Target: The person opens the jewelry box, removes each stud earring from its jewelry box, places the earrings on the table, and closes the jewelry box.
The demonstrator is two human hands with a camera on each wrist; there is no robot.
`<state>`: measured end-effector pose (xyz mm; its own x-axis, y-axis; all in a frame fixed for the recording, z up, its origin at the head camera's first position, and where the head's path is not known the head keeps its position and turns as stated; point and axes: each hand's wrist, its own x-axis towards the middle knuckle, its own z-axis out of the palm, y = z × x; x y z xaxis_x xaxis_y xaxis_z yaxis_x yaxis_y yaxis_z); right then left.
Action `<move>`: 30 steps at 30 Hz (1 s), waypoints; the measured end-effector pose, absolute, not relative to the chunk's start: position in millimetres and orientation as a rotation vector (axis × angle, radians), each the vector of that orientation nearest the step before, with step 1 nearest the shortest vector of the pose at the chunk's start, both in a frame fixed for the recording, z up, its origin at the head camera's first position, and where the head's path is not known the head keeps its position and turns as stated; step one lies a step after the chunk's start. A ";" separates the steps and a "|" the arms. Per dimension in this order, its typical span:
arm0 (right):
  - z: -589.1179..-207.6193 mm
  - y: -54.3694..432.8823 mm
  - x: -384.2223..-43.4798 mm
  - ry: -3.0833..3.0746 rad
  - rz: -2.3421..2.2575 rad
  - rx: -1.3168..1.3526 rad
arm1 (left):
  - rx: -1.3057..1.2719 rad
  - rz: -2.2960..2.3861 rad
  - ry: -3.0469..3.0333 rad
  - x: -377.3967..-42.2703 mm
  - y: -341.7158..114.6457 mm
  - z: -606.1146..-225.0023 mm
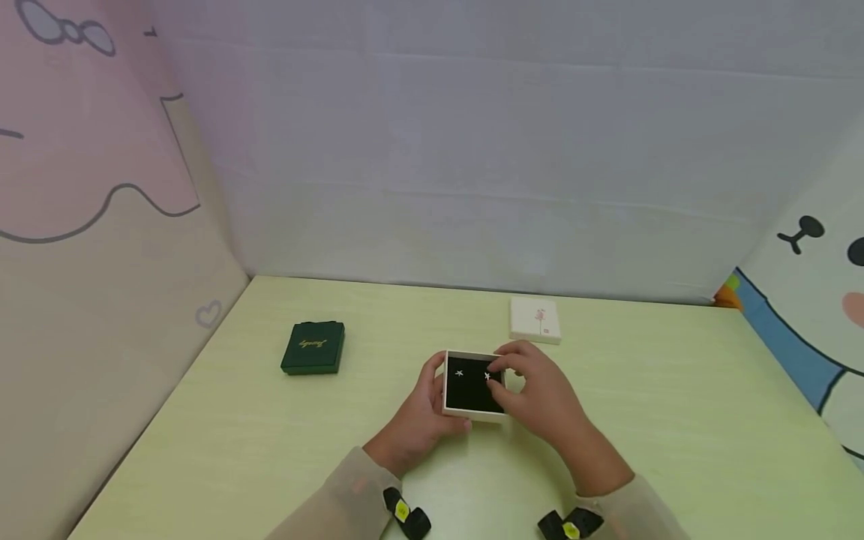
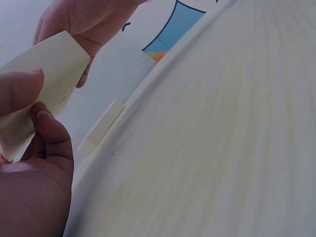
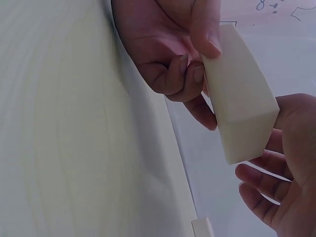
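Note:
My left hand grips a small white jewelry box by its left side, lifted off the table and tilted toward me. Inside lies a black pad. A small silver star-shaped earring sits on the pad's left half. On its right half, the thumb and index finger of my right hand pinch a second star earring. Only the box's pale outside shows in the right wrist view; the earrings are hidden there and in the left wrist view.
Behind my right hand lies a white box lid with a pink flower print. To the left, a dark green box with gold lettering rests on the pale yellow table. Walls of cloth stand at the back and both sides.

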<state>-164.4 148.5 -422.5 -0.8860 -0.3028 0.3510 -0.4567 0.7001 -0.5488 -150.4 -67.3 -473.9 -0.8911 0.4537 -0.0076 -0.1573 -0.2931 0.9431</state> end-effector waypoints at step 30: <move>-418.8 140.7 -161.1 -2.672 1.066 0.522 | 0.380 2.233 1.574 -150.3 -67.5 -474.4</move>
<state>-161.1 140.7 -418.8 -0.9135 -0.2440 0.3256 -0.4011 0.6741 -0.6202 -150.3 -67.5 -474.4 -0.8908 0.4544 0.0011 -0.1515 -0.2994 0.9420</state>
